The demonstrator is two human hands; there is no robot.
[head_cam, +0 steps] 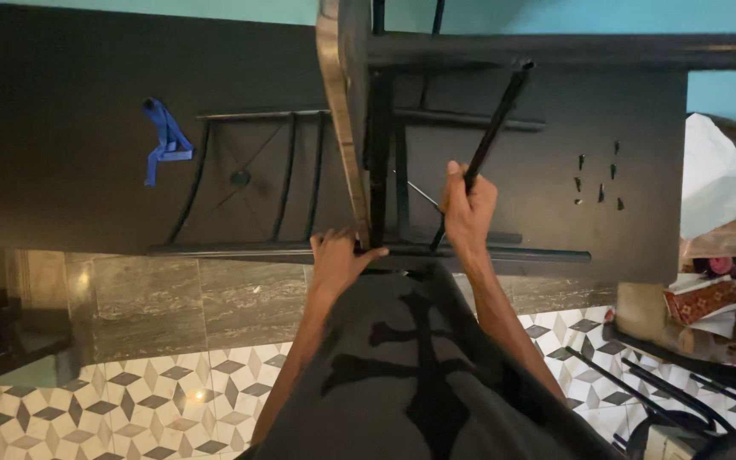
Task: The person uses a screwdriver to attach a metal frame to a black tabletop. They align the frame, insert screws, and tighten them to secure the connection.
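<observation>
- Both hands worked at the desk's (61,153) near edge on a black metal frame (300,183) lying there.
- Right hand (468,209) was wrapped tight around a thin black rod (491,128), slanted up, likely for aiming.
- Left hand (336,260) pinched the frame's joint, apparently steadying it.
- Small screws (598,181) lay towards the right edge, a blue strap (166,140) towards the left.

**Matt black metal on a dark desk**

The rod (491,128) and the chair frame (368,153) look like black-painted metal, smooth and mostly matt, with a faint sheen along one edge. The desk (61,128) is dark, smooth and matt. The floor tiles (129,400) look glossy. The blue strap (166,140) looks like cloth.
</observation>
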